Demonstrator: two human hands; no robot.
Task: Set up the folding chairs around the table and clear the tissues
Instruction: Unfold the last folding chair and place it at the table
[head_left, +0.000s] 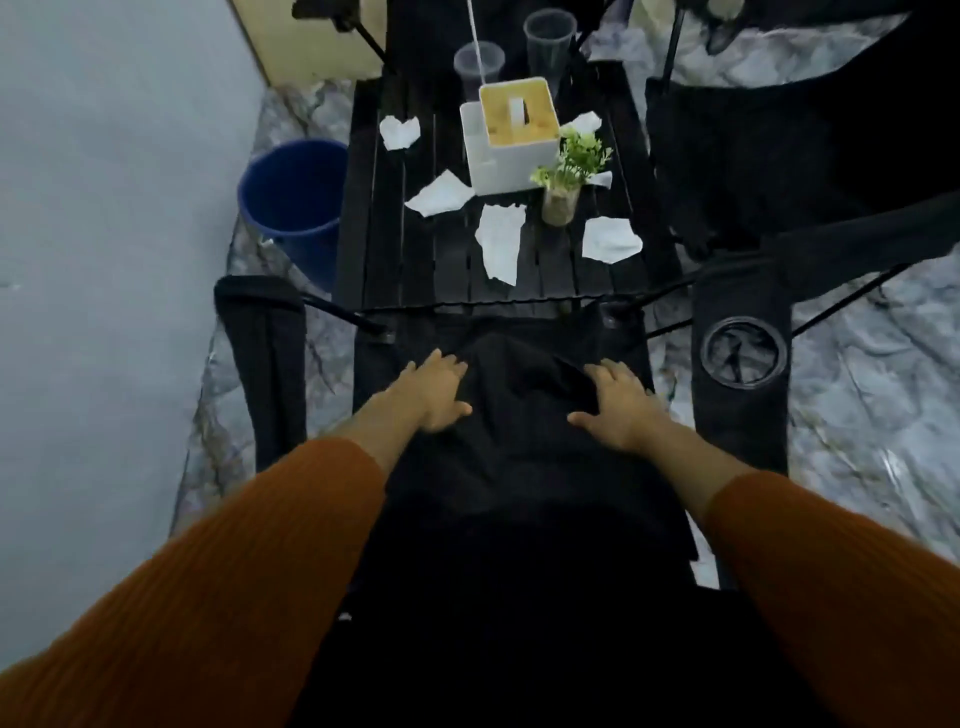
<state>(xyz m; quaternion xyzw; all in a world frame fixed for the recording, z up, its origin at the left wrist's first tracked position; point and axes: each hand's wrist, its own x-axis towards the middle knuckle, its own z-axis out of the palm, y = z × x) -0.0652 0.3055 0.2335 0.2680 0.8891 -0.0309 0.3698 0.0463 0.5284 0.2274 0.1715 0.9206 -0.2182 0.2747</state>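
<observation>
A black folding chair (519, 467) stands unfolded right below me, at the near end of the black slatted table (384, 249). My left hand (436, 389) and my right hand (621, 405) lie flat on its fabric seat, fingers spread, holding nothing. The chair's right armrest has a cup holder (743, 353). Several crumpled white tissues lie on the table, among them one (501, 241) near the front, one (610, 239) at the right and one (399, 131) at the far left. Another black folding chair (769, 156) stands at the table's right side.
A white tissue box (511, 140) with a wooden lid, a small potted plant (563, 176) and two clear plastic cups (549, 39) stand on the table. A blue bucket (291, 208) sits on the floor left of the table, by the grey wall.
</observation>
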